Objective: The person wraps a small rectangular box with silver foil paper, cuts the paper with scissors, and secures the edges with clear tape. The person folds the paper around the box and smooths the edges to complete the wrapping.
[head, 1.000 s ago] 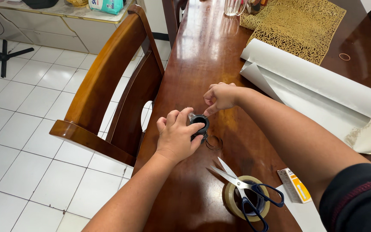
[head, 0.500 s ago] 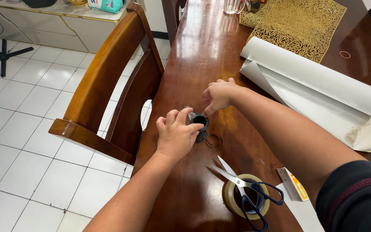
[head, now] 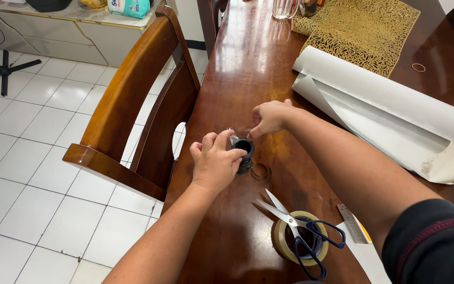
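Note:
My left hand [head: 215, 162] grips a small black tape dispenser [head: 244, 149] standing on the brown wooden table [head: 248, 68]. My right hand [head: 269, 117] pinches the clear strip of tape pulled from the dispenser, a little up and to the right of it. A thin ring [head: 261, 172] lies on the table just right of the dispenser. The dispenser's left side is hidden behind my left fingers.
Blue-handled scissors [head: 303, 236] rest across a roll of clear tape [head: 298, 239] near the front edge. A small orange and white box [head: 354, 223] lies beside them. A white paper roll [head: 395, 108], a gold placemat [head: 366, 29], a rubber band [head: 419, 67] and a wooden chair [head: 137, 100] surround the spot.
My right hand has lifted slightly and moved up and right, drawing the tape away from the dispenser. My left hand stays on the dispenser.

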